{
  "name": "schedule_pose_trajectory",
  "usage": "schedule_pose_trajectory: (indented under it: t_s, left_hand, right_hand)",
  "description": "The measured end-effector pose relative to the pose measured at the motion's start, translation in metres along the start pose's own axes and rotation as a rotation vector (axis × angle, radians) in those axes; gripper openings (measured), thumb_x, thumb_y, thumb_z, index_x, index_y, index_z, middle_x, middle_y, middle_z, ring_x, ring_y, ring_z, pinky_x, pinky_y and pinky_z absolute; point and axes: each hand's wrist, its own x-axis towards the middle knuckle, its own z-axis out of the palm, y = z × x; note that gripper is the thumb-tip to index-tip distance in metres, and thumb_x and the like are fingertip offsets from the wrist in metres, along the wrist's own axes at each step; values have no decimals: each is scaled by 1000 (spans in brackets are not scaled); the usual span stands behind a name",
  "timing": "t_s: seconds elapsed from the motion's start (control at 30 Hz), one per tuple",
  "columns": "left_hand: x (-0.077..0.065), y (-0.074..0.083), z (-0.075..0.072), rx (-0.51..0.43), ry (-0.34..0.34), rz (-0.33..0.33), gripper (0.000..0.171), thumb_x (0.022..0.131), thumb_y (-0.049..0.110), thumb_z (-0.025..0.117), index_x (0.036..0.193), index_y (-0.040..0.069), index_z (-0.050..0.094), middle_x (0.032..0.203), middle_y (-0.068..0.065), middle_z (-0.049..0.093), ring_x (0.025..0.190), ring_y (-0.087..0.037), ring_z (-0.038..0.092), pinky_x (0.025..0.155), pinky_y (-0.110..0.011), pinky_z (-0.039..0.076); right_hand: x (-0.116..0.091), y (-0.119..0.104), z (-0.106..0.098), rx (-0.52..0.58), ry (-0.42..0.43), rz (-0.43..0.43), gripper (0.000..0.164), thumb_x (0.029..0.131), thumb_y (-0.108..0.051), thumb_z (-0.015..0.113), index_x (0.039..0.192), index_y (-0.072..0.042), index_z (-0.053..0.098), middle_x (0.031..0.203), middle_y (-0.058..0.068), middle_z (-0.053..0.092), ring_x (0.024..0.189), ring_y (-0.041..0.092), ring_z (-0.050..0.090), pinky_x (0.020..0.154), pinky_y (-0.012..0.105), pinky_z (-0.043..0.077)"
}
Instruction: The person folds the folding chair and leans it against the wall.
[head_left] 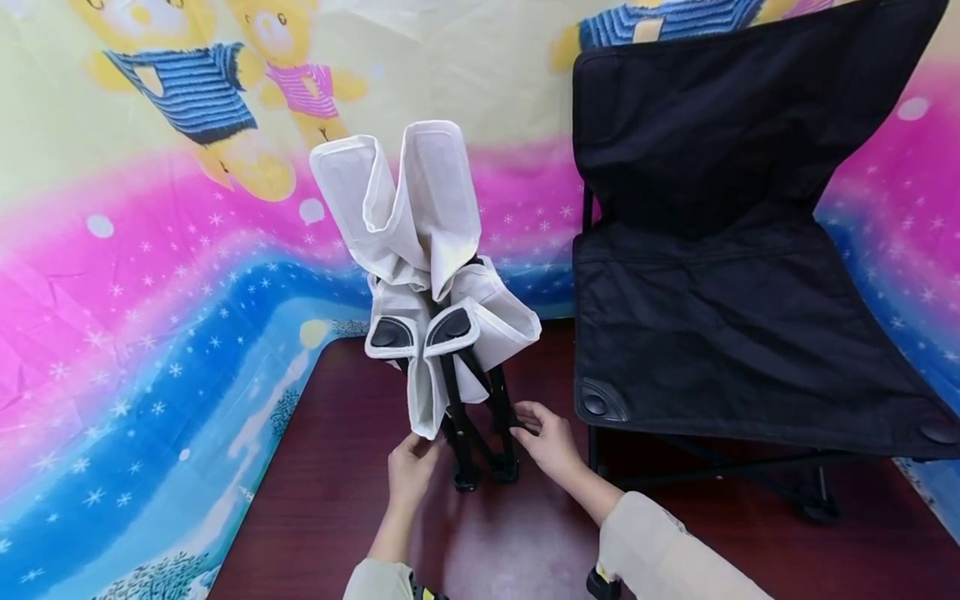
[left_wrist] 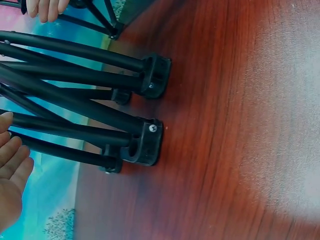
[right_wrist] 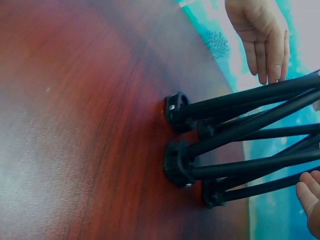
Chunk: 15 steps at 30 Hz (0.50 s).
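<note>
White chair (head_left: 450, 196) upright lengthwise, feet (head_left: 466, 479) down

We note a white folding chair (head_left: 401, 296) with black legs (left_wrist: 75, 100), a plain black chair (head_left: 720, 325), a reddish-brown, wood-grained table (head_left: 330, 517) and a pink-and-blue, snowflake-patterned backdrop (head_left: 187, 275).

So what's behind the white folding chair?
Behind the white folding chair is the printed backdrop, pink and blue with snowflakes. Some reddish-brown tabletop shows behind the chair's black legs. Parts straight behind the chair are covered, so they can't be seen.
</note>
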Motion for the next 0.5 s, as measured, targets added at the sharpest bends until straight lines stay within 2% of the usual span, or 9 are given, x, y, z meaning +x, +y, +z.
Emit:
schedule_pose_trajectory:
  t_s: [0.27,0.5]
  left_hand:
    - [-1,-6,9,17,-10,-124,12,71,0,64,81,-5,65,76,-14,64,69,-18,60,59,-22,47]
    - [-1,-7,16,29,-21,-164,11,70,7,66,76,-3,65,69,-10,63,63,-14,57,58,-24,45]
  right_hand:
    - [3,11,2,-16,-38,91,30,75,3,62,103,8,56,96,21,60,89,30,58,76,35,46]
    - [7,17,8,-45,-55,92,26,75,3,61,101,7,58,94,19,61,86,29,59,73,35,47]
